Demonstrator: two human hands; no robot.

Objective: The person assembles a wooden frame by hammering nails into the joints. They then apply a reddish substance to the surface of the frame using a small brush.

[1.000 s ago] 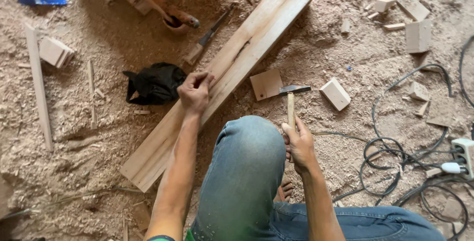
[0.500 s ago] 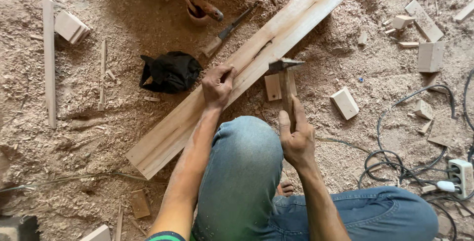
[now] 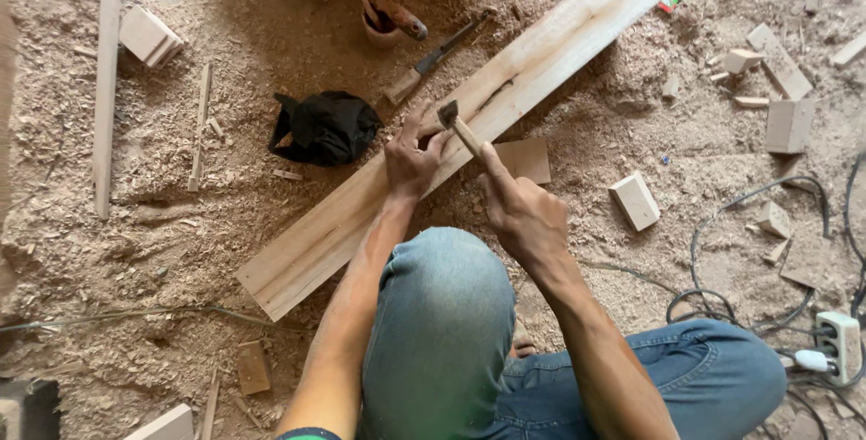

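Head view: the person crouches on a floor thick with sawdust, 1 denim knee raised between the arms. The left hand (image 3: pixel 410 162) rests on the long pale wooden plank (image 3: pixel 559 43) that lies diagonally across the floor, fingers pinched together at a spot on its face; whatever they hold is too small to tell, perhaps a nail. The right hand (image 3: pixel 521 215) is wrapped tight around the wooden handle of a small hammer (image 3: pixel 456 124), its dark metal head poised just above the left fingertips. As a judgement, the work looks early: no driven nails show on the plank, and the piece under the pinch seems not yet set. Beside the plank lie a black cloth bag (image 3: pixel 327 126), a flat square wooden offcut (image 3: pixel 526 160) and a chisel (image 3: pixel 439 54).
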